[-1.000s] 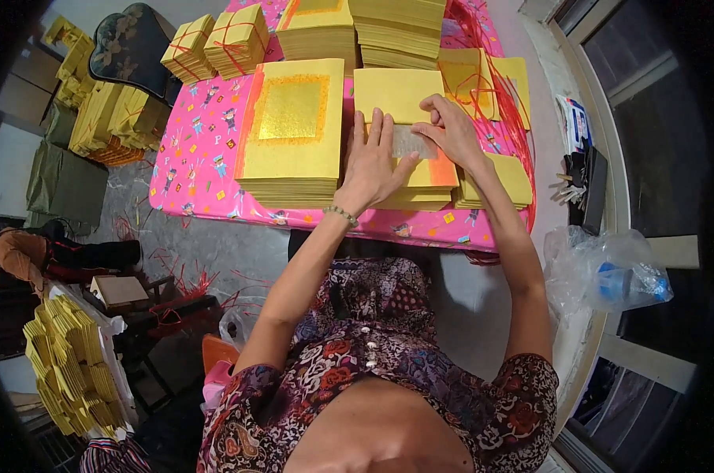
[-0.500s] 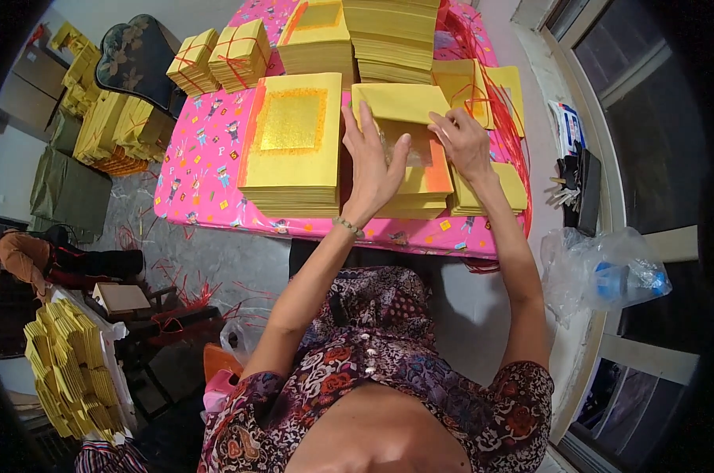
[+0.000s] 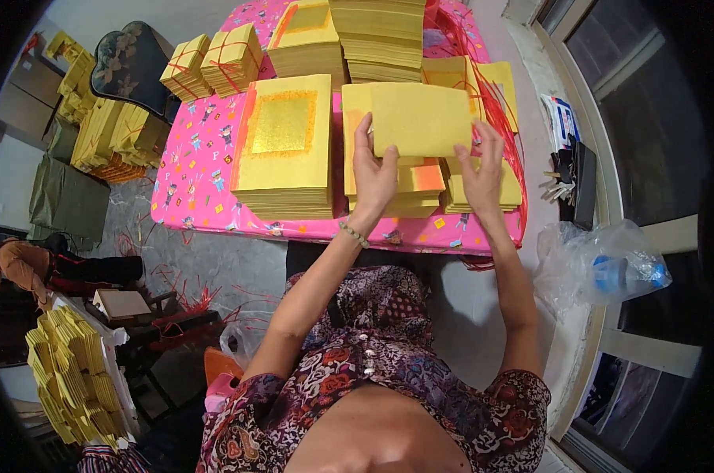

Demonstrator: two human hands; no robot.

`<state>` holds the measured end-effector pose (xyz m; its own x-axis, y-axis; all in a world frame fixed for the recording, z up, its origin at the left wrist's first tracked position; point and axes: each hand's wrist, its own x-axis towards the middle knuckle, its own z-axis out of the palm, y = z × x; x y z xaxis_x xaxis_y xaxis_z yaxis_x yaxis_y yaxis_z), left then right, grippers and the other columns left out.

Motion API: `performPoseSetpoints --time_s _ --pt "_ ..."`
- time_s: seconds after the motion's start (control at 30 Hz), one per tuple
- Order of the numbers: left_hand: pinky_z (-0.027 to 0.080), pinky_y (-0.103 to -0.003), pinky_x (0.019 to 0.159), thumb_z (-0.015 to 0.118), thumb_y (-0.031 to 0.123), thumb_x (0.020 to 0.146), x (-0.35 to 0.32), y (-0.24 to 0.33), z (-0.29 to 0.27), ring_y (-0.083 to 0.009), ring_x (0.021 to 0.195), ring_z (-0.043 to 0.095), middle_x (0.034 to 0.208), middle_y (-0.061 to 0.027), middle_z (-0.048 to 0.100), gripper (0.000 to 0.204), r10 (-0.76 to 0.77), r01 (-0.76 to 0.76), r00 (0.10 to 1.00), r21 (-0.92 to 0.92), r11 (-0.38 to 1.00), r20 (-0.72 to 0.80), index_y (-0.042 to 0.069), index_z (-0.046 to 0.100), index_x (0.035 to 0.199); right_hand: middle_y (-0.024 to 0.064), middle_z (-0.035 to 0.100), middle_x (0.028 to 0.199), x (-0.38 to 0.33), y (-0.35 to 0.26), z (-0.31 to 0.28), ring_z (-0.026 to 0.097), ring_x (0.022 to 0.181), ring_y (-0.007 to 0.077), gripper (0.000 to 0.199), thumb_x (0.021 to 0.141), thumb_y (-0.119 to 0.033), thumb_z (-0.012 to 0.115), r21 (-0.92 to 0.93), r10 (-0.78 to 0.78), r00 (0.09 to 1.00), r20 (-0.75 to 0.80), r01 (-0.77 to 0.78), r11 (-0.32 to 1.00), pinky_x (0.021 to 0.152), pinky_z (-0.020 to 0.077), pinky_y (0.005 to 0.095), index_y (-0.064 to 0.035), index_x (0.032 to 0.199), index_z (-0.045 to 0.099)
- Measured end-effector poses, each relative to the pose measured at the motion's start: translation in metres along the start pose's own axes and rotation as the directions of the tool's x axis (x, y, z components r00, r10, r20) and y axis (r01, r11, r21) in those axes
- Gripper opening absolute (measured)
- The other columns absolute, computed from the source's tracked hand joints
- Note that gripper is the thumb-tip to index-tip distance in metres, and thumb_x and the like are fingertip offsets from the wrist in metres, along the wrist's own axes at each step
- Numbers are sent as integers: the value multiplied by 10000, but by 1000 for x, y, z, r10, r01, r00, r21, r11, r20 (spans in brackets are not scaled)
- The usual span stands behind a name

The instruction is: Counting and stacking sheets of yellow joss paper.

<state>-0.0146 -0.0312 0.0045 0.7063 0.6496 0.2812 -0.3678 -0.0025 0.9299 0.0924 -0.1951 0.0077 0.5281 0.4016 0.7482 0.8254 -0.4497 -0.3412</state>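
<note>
Whereas half a second ago only the near right corner was being lifted, the yellow paper sheet (image 3: 424, 118) is now held up by both hands and sits further right. It is over the orange-striped paper stack (image 3: 410, 185), tilted toward the wearer; a strip of the stack top now shows along its left side. Whether any edge still touches the stack: cannot tell. Layer count likewise unclear.

Left hand (image 3: 375, 169): pinching the lower left edge, thumb in front, fingers at the side and partly hidden. Right hand (image 3: 483, 169): thumb at the lower right corner, fingers just past the right edge; appears to pinch, contact partly hidden.

Neighbours: taller stack with a gold foil square (image 3: 282, 158) to the left, lower yellow stack (image 3: 495, 197) to the right, all on pink printed table cover (image 3: 187, 169).

Judgement: lifting has given way to two-handed control of the sheet.
</note>
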Motion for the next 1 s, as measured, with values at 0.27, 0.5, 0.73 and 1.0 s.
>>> performPoseSetpoints --time_s 0.27,0.5,0.73,1.0 --pt "509 -245 898 527 -101 891 -24 15 45 -195 1269 506 1369 -148 501 559 75 -57 978 -95 994 193 -9 359 1416 92 638 1211 -21 33 -40 646 1037 153 362 1024 -162 538 676 560 677 477 -690 259 839 555 318 -22 1348 456" --pt "486 -353 989 630 64 937 -96 -2 77 -269 1192 565 1375 -203 483 665 -162 181 876 2 983 455 -35 244 1470 67 657 1156 -51 94 -71 641 964 115 368 1016 -173 562 712 625 645 440 -675 195 782 532 265 -31 1345 477" --pt "288 -532 1138 729 217 816 -117 -45 72 -472 1325 349 1400 -273 411 808 48 -647 667 547 531 743 -91 320 1441 66 662 1147 -76 103 -73 651 899 100 376 1000 -153 588 603 702 555 446 -766 222 671 539 215 -23 1336 483" --pt "286 -508 1142 727 293 800 -123 -67 68 -419 1325 370 1438 -233 410 843 -18 -739 621 593 318 784 -92 343 1444 63 663 1049 -106 129 -61 609 675 72 324 1008 -130 552 412 732 529 429 -836 362 512 509 198 -7 1301 493"
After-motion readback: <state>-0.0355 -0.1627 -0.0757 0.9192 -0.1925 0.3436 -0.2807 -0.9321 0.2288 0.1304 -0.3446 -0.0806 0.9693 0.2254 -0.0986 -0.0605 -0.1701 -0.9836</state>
